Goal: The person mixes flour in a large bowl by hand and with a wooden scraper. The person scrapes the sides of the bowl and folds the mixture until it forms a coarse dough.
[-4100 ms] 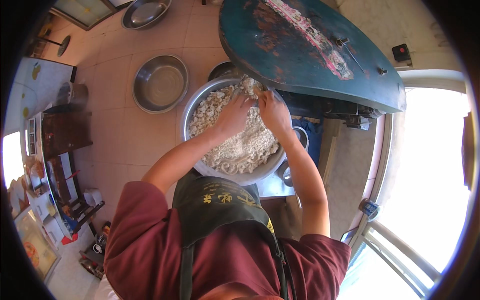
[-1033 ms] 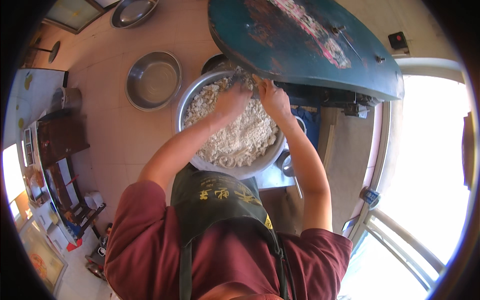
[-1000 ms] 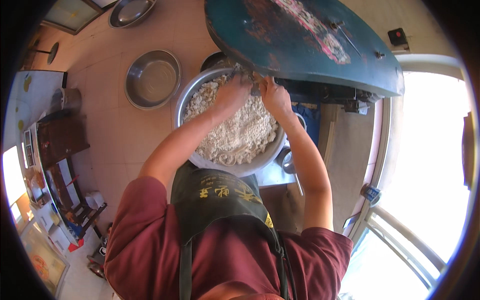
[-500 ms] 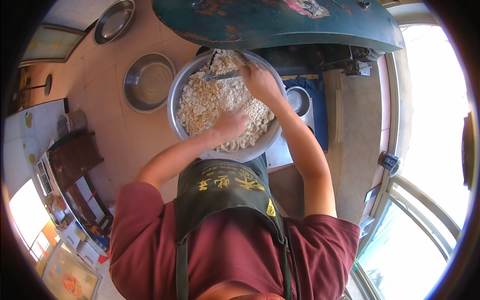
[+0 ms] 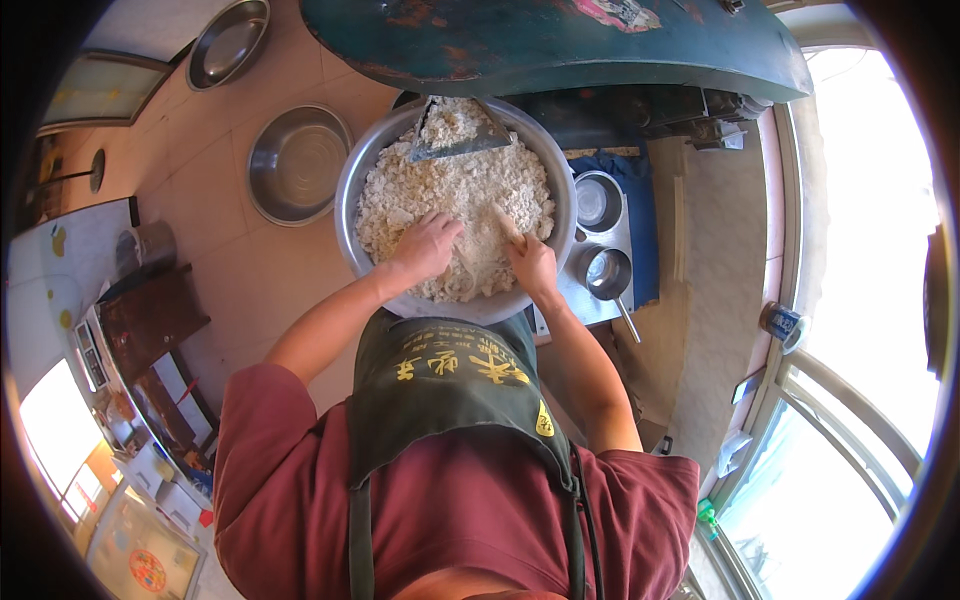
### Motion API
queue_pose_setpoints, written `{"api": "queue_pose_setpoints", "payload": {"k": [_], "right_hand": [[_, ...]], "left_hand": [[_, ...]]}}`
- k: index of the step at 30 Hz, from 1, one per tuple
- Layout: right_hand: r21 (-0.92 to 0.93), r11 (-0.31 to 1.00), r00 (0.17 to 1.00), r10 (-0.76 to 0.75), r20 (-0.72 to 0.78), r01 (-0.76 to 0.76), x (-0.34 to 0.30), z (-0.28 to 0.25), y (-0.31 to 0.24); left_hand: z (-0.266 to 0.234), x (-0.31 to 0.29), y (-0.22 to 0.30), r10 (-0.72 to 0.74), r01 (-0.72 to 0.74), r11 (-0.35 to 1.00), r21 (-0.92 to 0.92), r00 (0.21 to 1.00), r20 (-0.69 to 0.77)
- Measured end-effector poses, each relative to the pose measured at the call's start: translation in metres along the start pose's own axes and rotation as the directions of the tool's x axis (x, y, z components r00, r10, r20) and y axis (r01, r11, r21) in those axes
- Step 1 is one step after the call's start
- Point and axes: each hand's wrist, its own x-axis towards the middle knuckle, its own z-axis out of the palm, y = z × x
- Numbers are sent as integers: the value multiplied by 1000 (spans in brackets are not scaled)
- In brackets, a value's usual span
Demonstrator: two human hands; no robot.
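A large metal basin (image 5: 352,238) is heaped with crumbly, floury dough (image 5: 440,185). My left hand (image 5: 428,246) lies on the near left of the heap, fingers apart and their tips at the crumbs. On the near right, my right hand (image 5: 534,268) closes around a pale, elongated piece (image 5: 510,228) whose far end points into the crumbs. I cannot tell whether that piece is dough or wood. Beyond both hands, a dark metal trough (image 5: 470,148) holds more crumbs at the basin's far edge, beneath a green machine (image 5: 560,62).
An empty metal basin (image 5: 298,165) rests on the tiled floor to the left, with another basin (image 5: 228,42) farther off. Right of the large basin are a metal bowl (image 5: 598,202) and a small saucepan (image 5: 605,273). A can (image 5: 782,325) stands by the window.
My right hand has come back from the far trough to the near right of the dough, where it grips a pale piece. My left hand has shifted slightly left, its fingers now spread.
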Motion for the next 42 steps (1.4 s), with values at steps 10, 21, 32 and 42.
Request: {"api": "queue_pose_setpoints", "payload": {"k": [10, 21, 32, 42], "right_hand": [[499, 866, 987, -61, 150, -23, 35, -54, -120], [41, 863, 864, -503, -30, 504, 95, -38, -145], [-288, 832, 869, -495, 2, 475, 124, -35, -178], [-279, 806, 825, -560, -75, 522, 134, -33, -192]], "left_hand": [[-11, 17, 38, -262, 297, 601, -742, 950, 168], [-54, 56, -26, -596, 229, 665, -711, 736, -320], [-77, 87, -30, -451, 428, 892, -143, 838, -307], [-80, 88, -26, -387, 391, 920, -34, 890, -241]]}}
